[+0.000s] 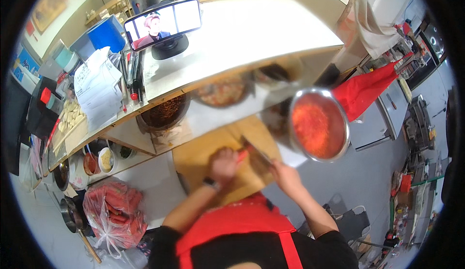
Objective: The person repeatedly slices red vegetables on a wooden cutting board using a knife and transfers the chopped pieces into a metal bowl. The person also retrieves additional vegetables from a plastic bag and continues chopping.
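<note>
On the wooden cutting board [203,138], my left hand [224,165] is shut on a small red piece of food [242,155], possibly a chili pepper. The handle of a knife [257,151] is in my right hand [287,176]; its blade lies just right of the red piece, over the board. Motion blur hides whether blade and piece touch. Right of the board is a steel bowl [339,152] with chopped red food [312,129] in it. A clear plastic bag [114,214] of red peppers stands at the lower left.
A shelf [236,29] overhangs the worktop, bearing a phone on a stand [163,24], papers [98,87], pens [132,76] and garlic cloves [71,114]. Beneath it are a bowl of dark food [165,113] and a bowl of pale pieces [221,93]. A pan [71,214] sits lower left.
</note>
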Demonstrator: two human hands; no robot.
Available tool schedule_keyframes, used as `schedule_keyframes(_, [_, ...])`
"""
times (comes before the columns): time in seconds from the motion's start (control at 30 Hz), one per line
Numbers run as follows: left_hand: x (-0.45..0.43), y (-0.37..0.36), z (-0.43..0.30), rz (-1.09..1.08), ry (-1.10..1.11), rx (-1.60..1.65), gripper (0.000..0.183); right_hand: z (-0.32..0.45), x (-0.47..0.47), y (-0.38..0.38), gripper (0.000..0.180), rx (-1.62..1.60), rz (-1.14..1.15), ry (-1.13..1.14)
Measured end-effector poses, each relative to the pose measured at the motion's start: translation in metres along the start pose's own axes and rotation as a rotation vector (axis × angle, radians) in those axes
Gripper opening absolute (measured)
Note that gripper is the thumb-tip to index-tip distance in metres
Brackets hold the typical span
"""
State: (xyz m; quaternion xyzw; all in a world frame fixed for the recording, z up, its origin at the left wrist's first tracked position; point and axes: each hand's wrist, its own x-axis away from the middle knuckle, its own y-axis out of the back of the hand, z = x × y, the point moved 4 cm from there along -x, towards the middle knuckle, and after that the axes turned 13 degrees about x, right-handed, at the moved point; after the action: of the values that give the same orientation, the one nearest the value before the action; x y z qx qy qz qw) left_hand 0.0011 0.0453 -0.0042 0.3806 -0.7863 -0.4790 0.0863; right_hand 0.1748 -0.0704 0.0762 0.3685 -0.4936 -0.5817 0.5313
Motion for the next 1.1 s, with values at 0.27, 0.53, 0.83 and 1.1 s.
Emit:
schedule_keyframes(0.27, [0.005, -0.005, 0.0, -0.044, -0.006, -0.037, 0.026, -0.006, -0.008, -0.012, 0.019, 0.07, 0.088, 0.048])
schedule_keyframes(0.53, [0.004, -0.002, -0.005, -0.248, -0.107, -0.202, 0.02, -0.002, -0.064, -0.066, 0.027, -0.081, 0.117, 0.002])
schedule_keyframes(0.83, [0.002, -0.005, -0.001, -0.099, 0.219, -0.029, 0.03, -0.061, -0.071, -0.047, 0.029, 0.095, -0.064, -0.127])
schedule_keyframes(1.1, [0.009, -0.002, 0.026, -0.163, 0.475, 0.233, 0.034, -0.017, -0.041, -0.028, 0.031, -0.055, -0.083, -0.083])
